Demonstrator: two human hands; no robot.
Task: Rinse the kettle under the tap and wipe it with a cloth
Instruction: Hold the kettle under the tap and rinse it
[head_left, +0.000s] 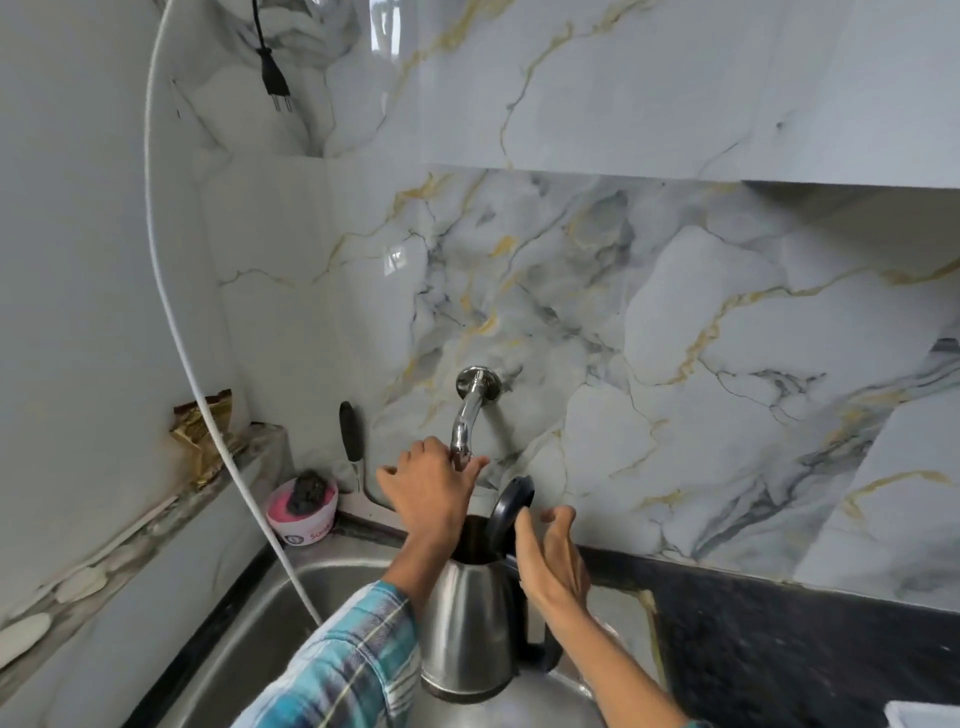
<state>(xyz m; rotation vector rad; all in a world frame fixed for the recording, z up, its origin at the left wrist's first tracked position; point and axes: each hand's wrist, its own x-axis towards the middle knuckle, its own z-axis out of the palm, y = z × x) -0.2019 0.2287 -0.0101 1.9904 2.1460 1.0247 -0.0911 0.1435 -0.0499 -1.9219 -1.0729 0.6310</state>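
A stainless steel kettle (467, 634) stands upright in the sink (332, 587), right below the wall tap (467, 410). Its black lid (511, 506) is flipped up and the inside looks dark. My left hand (428, 486), in a plaid sleeve, reaches over the kettle with its fingers and thumb wrapped around the lower end of the tap. My right hand (550, 564) hovers beside the lid and the black handle (545, 657), fingers spread, holding nothing. No water stream is visible. No cloth is in view.
A pink tub with a dark scrubber (304, 512) sits at the sink's back left corner, beside a black-handled utensil (350, 434) leaning on the wall. A white cord (171, 312) arcs down into the sink. A black countertop (779, 649) lies to the right. A plug (275, 78) hangs above.
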